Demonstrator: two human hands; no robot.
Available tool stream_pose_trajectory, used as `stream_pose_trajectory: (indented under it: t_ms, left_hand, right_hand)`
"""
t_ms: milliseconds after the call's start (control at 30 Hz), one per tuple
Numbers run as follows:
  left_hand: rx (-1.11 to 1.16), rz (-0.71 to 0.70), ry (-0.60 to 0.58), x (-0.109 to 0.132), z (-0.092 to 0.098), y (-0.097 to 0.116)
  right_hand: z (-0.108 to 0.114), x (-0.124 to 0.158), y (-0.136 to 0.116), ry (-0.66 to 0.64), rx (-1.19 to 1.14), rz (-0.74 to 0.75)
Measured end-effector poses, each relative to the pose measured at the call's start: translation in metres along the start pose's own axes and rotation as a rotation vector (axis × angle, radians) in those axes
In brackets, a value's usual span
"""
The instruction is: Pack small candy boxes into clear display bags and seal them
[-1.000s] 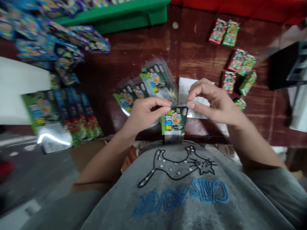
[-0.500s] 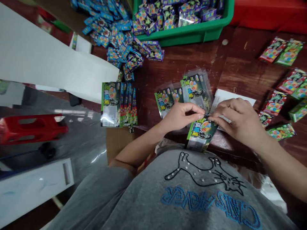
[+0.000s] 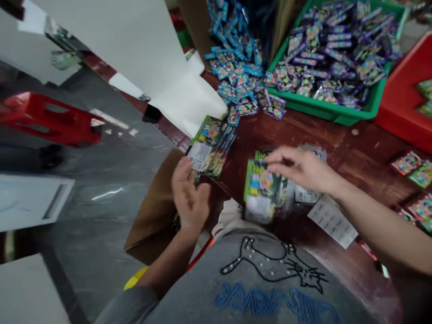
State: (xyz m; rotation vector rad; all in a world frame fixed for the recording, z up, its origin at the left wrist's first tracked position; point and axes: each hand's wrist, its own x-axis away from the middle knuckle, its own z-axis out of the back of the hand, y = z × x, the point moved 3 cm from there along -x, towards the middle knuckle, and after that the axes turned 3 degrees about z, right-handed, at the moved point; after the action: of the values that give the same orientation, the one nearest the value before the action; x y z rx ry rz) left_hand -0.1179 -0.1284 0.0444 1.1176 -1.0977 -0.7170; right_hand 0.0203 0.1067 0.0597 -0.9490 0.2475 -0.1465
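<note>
R hand (image 3: 299, 168), centre frame, rests fingers-out on the bagged green packet (image 3: 263, 189) at the table (image 3: 354, 162) edge, not gripping. L hand (image 3: 191, 200), left of it, is half-curled below the packet stack (image 3: 211, 146); can't tell if it holds anything. Best: pin packet flat, pinch top edge w/ fingertips.

Soft, even indoor light, shadows faint. Motion blur smears my right hand (image 3: 297, 168) and the packets (image 3: 266, 186) under it. Glare streaks on the grey floor (image 3: 108, 193). Wide-angle bending at edges.
</note>
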Motion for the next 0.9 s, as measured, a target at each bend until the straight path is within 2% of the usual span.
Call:
stream_pose_trajectory:
  t_ms: [67, 133, 233, 333, 400, 500, 600, 667, 767, 833, 900]
  left_hand:
    - [0.053, 0.042, 0.055, 0.001, 0.023, 0.001]
    - [0.115, 0.078, 0.113, -0.006, 0.044, -0.002]
    - [0.329, 0.191, 0.301, -0.019, 0.072, -0.016]
    - [0.582, 0.33, 0.475, -0.03, 0.089, -0.036]
    - [0.644, 0.404, 0.489, -0.036, 0.092, -0.045]
    - [0.644, 0.437, 0.467, -0.04, 0.092, -0.049]
    - [0.714, 0.455, 0.459, -0.027, 0.087, -0.049]
    - [0.778, 0.556, 0.422, -0.009, 0.08, -0.053]
    - [0.844, 0.731, 0.3, 0.018, 0.072, -0.06]
    - [0.874, 0.738, 0.237, 0.022, 0.072, -0.062]
    - [0.9, 0.709, 0.206, 0.015, 0.076, -0.063]
  right_hand:
    - [-0.001, -0.069, 0.002, 0.183, -0.106, 0.009]
    - [-0.015, -0.138, 0.009, 0.211, -0.144, -0.011]
    - [-0.044, -0.216, 0.023, 0.026, 0.015, -0.037]
    - [-0.06, -0.248, 0.043, -0.161, 0.168, -0.143]
    - [-0.066, -0.25, 0.055, -0.275, 0.14, -0.242]
    - [-0.077, -0.238, 0.058, -0.461, -0.111, -0.267]
    - [-0.084, -0.212, 0.048, -0.508, -0.275, -0.249]
    - [-0.083, -0.186, 0.039, -0.52, -0.231, -0.255]
    - [-0.076, -0.144, 0.024, -0.62, -0.078, -0.255]
    - [-0.067, -0.126, 0.013, -0.609, 0.03, -0.219]
    - [-0.059, -0.122, 0.001, -0.515, 0.13, -0.096]
